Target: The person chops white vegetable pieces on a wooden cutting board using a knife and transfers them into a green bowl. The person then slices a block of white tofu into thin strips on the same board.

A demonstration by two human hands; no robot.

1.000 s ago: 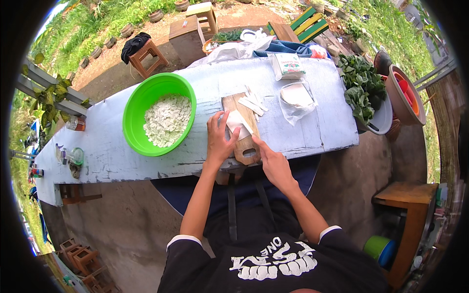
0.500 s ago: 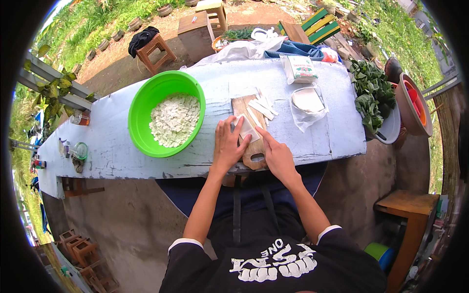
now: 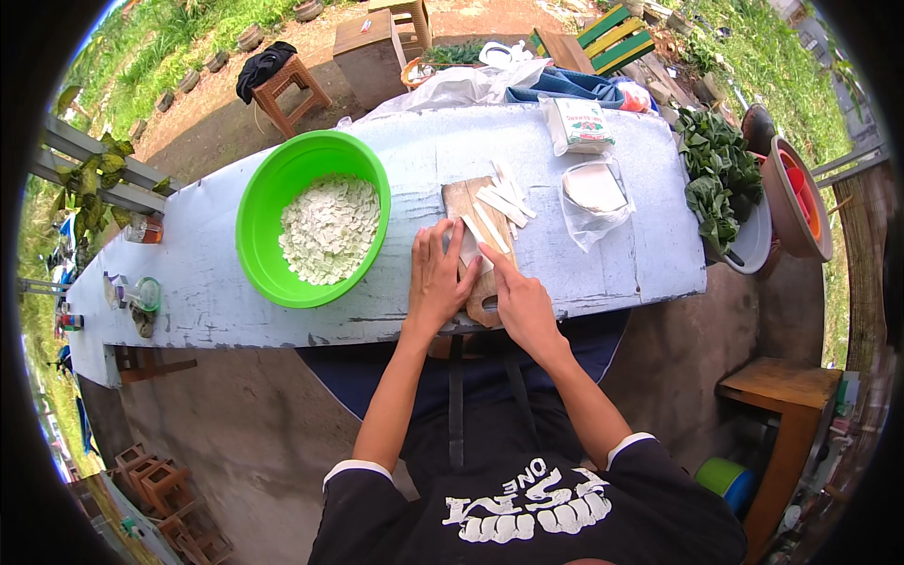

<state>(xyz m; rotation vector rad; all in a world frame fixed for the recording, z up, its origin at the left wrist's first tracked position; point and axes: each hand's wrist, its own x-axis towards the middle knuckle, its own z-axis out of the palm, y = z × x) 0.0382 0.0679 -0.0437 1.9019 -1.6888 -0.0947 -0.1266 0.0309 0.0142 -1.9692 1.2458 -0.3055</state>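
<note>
A wooden cutting board (image 3: 459, 198) with a handle hole lies at the table's near edge. On it is a thin white sheet (image 3: 469, 249), pressed flat by my left hand (image 3: 437, 281), whose fingers and thumb are spread. My right hand (image 3: 527, 306) is closed at the sheet's right side, index finger stretched forward; whatever it grips is hidden beneath it. A narrow strip lies along the cut side of the sheet. Several more white strips (image 3: 505, 200) rest at the board's far right. To the left, a green basin (image 3: 252, 202) holds a heap of small white pieces (image 3: 330, 231).
Right of the board lie an opened bag of square white sheets (image 3: 595, 188) and a sealed package (image 3: 578, 126). Leafy greens (image 3: 720, 169) and a brown tub (image 3: 796, 202) stand beyond the table's right end. A glass jar (image 3: 148, 294) sits at far left.
My right hand has shifted slightly left and toward the far side, along the sheet. A narrow strip now stands apart from the sheet. My left hand stays almost in place.
</note>
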